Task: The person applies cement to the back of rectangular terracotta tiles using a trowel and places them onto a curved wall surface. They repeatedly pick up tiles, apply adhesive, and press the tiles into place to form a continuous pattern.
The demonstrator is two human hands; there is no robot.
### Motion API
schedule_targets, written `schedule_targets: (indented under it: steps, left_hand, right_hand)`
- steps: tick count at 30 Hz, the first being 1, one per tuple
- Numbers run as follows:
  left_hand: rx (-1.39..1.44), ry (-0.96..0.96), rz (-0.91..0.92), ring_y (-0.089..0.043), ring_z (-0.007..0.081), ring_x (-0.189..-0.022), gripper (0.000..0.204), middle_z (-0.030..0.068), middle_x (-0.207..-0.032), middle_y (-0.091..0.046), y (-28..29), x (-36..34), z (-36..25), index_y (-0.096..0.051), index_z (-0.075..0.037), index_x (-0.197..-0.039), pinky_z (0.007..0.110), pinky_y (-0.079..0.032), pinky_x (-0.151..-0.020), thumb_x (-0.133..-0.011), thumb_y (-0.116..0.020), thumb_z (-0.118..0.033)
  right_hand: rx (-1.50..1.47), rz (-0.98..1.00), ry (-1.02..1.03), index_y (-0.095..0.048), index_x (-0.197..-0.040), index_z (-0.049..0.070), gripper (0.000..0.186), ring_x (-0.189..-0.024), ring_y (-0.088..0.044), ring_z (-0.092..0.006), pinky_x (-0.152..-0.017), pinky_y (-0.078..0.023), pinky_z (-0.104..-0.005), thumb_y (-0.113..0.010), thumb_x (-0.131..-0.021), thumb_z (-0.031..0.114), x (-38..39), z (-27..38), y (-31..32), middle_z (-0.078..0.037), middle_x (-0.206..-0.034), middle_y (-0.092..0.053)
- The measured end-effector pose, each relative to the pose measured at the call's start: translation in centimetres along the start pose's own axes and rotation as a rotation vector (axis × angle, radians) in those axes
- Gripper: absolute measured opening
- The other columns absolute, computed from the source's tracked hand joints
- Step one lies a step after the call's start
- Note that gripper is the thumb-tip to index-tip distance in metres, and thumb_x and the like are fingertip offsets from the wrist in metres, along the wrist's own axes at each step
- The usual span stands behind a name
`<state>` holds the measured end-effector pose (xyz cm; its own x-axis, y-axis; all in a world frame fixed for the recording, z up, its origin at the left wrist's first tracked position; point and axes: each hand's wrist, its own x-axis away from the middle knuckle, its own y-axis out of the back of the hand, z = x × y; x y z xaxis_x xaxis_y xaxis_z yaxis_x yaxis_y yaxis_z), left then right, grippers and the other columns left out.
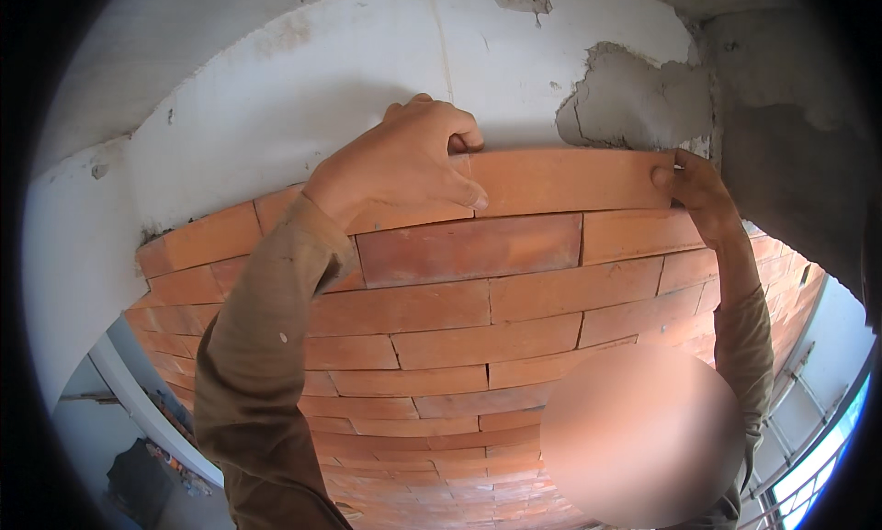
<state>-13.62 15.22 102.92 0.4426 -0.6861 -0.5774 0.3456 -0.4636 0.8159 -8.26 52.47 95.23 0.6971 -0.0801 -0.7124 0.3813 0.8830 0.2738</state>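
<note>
A long orange brick (574, 180) lies in the top course of a brick wall, near the joint with the white surface above. My left hand (404, 153) is closed over its left end, thumb against the front at the seam with the neighbouring brick and fingers curled over the upper edge. At the other end, my right hand (703, 192) grips the same brick, its thumb on the front face and its fingers partly hidden round the end. Directly below sits a darker reddish brick (469, 251) with narrow dark gaps at its sides.
White plaster (322, 80) with a grey bare patch (638, 94) rises behind the top course. A grey concrete mass (790, 144) borders it on the right. A blurred round patch (643, 434) covers part of the lower wall. Metal railings (813, 479) show at lower right.
</note>
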Motion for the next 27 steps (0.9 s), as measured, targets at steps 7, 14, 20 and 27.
schedule_targets:
  steps: [7,14,20,27]
  left_hand:
    - [-0.046,0.002,0.008,-0.051,0.0360,-0.110,0.043,0.0148,-0.096,-0.065,-0.5,-0.8,1.7,-0.068,0.000,-0.100,0.050,-0.043,-0.095,-0.072,-0.084,-0.028]
    - [-0.093,0.080,0.028,-0.062,0.0316,-0.104,0.044,0.0180,-0.107,-0.067,-0.5,-1.3,1.5,-0.066,0.003,-0.105,0.043,-0.048,-0.092,-0.077,-0.082,-0.027]
    - [-0.053,0.109,0.059,-0.058,0.0319,-0.108,0.043,0.0166,-0.109,-0.065,-0.5,-1.6,1.8,-0.067,0.000,-0.106,0.045,-0.047,-0.092,-0.077,-0.083,-0.028]
    - [-0.080,0.075,0.037,-0.058,0.0314,-0.109,0.042,0.0165,-0.110,-0.065,-0.3,-1.3,1.5,-0.067,0.000,-0.106,0.044,-0.047,-0.093,-0.075,-0.082,-0.025]
  right_hand:
    - [-0.031,-0.007,-0.011,-0.062,-0.118,0.000,0.044,-0.090,-0.060,-0.0127,-0.079,-0.049,-0.0287,-0.072,-0.090,0.032,-0.1,-0.4,0.2,-0.006,-0.100,-0.067]
    - [-0.002,0.023,-0.028,-0.060,-0.120,-0.003,0.039,-0.094,-0.063,-0.0132,-0.085,-0.051,-0.0299,-0.068,-0.096,0.027,-0.4,-0.7,0.8,-0.008,-0.103,-0.068]
    - [0.001,-0.043,-0.029,-0.066,-0.109,0.001,0.031,-0.084,-0.058,-0.0101,-0.074,-0.047,-0.0272,-0.070,-0.091,0.027,-0.4,-0.8,0.3,-0.003,-0.092,-0.065]
    - [0.063,0.032,0.023,-0.059,-0.120,-0.004,0.041,-0.095,-0.061,-0.0124,-0.086,-0.050,-0.0291,-0.068,-0.096,0.027,-0.7,-0.9,0.6,-0.008,-0.104,-0.067]
